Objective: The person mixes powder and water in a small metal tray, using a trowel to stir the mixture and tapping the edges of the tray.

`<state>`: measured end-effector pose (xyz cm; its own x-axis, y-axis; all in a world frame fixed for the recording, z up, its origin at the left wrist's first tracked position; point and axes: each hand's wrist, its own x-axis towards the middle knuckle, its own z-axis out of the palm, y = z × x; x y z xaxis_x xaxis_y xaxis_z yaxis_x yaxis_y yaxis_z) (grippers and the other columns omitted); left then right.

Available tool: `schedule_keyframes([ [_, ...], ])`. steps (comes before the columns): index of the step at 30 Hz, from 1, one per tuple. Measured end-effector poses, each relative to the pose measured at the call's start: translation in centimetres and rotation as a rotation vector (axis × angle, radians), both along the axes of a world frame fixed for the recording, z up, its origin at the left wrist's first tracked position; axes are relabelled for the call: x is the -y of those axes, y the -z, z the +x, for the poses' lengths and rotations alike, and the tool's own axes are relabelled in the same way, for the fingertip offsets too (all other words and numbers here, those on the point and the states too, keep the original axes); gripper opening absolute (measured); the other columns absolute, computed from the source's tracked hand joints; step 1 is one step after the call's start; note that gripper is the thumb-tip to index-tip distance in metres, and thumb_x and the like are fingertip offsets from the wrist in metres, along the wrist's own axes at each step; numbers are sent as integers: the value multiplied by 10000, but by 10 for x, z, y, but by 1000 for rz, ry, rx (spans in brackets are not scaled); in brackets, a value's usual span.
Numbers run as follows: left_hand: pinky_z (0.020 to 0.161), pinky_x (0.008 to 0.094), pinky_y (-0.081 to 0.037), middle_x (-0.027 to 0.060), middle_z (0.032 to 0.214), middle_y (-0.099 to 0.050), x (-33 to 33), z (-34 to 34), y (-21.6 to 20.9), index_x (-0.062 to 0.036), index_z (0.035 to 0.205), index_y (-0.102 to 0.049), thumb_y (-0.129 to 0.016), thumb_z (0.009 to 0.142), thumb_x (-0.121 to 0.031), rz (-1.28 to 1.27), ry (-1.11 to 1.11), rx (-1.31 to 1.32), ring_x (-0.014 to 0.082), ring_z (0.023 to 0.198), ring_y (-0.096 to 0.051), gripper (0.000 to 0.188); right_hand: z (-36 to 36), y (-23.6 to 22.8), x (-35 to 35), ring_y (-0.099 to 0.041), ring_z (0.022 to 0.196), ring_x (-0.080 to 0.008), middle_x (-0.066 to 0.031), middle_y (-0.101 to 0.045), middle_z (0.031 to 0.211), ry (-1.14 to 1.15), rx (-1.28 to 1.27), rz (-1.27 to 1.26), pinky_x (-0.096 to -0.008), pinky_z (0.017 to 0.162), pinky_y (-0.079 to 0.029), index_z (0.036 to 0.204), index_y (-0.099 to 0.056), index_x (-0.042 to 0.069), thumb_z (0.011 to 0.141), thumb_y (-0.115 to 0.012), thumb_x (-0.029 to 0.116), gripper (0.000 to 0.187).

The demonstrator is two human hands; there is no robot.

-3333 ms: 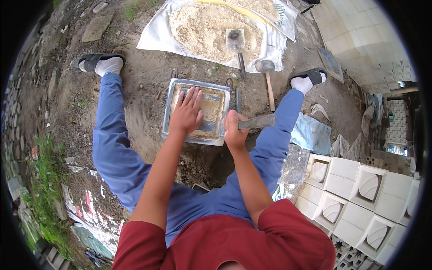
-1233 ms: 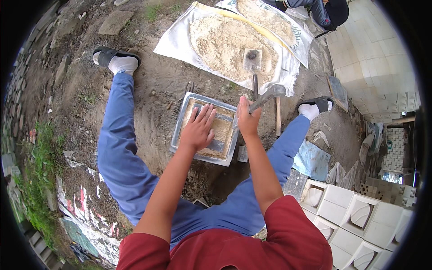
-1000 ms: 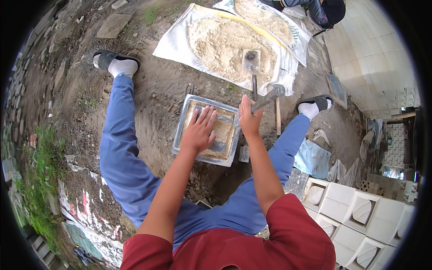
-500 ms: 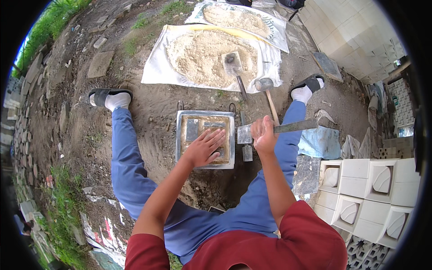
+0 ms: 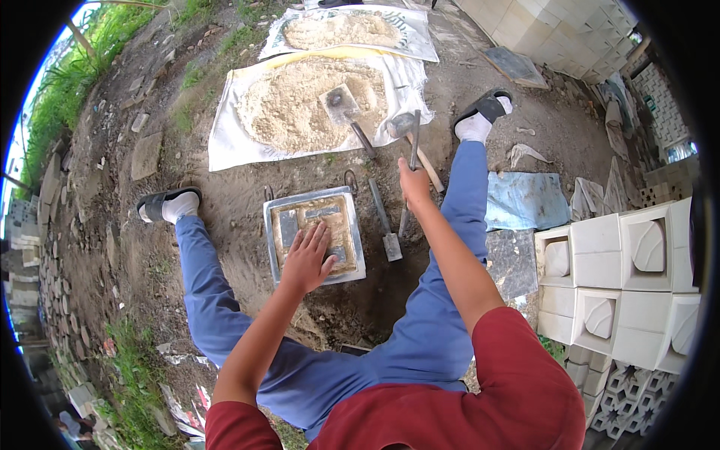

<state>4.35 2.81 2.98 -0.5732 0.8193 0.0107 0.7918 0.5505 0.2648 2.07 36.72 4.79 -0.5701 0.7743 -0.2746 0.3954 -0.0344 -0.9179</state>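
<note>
A square metal mould (image 5: pixel 358 255) filled with sandy mix lies on the ground between my legs, with dark rectangular plates (image 5: pixel 288 226) set in it. My left hand (image 5: pixel 306 259) rests on its surface, fingers stretched out and palm down. To the right of the mould, my right hand (image 5: pixel 415 186) grips a long flat metal tool (image 5: pixel 415 139) around its middle. That tool appears nearly edge-on and points away from me. On the ground between the mould and my right hand lies a small trowel (image 5: pixel 392 247) with a long handle.
Beyond the mould, a white sack (image 5: pixel 225 142) bears pale sand (image 5: pixel 277 105) and a scoop (image 5: pixel 339 103). A mallet (image 5: pixel 427 161) lies near my right hand. Patterned blocks (image 5: pixel 596 251) are stacked at right beside a blue sheet (image 5: pixel 525 199). Another sand-covered sack (image 5: pixel 412 34) lies farther back.
My right hand has turned the flat tool from crosswise to lengthwise and moved slightly away from me. My left hand stays on the mould. The whole view has shifted.
</note>
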Motion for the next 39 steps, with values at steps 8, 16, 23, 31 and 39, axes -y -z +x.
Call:
schedule_keyframes([
  [8,1273,454,-161,144,1690,-237,-20,16,-15,-32,1594,-311,-405,1054,-437,0,13,40,315,1566,-205,681,6,108,-35,-696,910,-392,-296,-681,1109,-379,529,472,-481,871,-556,1176,-613,-115,872,-711,387,595],
  [16,1271,448,-173,136,1686,-253,-22,-5,4,-44,1595,-311,-397,1058,-456,2,-8,29,303,1561,-223,682,3,68,10,-680,1045,-410,-232,-700,1067,-803,572,567,-529,906,-552,1116,-603,-14,938,-672,417,472],
  [23,1270,470,-153,167,1673,-269,-1,15,-3,10,1566,-336,-415,1055,-448,84,-139,-10,324,1559,-225,691,16,108,25,-676,1038,-451,-272,-694,1102,-714,657,607,-534,892,-550,1218,-518,-36,888,-723,340,541],
  [31,1272,483,-136,179,1644,-329,-4,13,17,18,1544,-374,-425,1047,-482,193,-323,-92,332,1553,-241,707,42,63,39,-667,650,-321,-136,-647,723,-574,258,167,-446,618,-541,837,-592,26,918,-671,267,266],
  [39,1270,499,-138,163,1664,-292,35,30,11,-49,1570,-366,-351,1086,-471,194,-90,244,319,1555,-233,642,84,10,78,-360,405,-84,49,-394,527,-308,-57,-221,-294,406,-290,670,-438,140,1033,-630,374,473],
])
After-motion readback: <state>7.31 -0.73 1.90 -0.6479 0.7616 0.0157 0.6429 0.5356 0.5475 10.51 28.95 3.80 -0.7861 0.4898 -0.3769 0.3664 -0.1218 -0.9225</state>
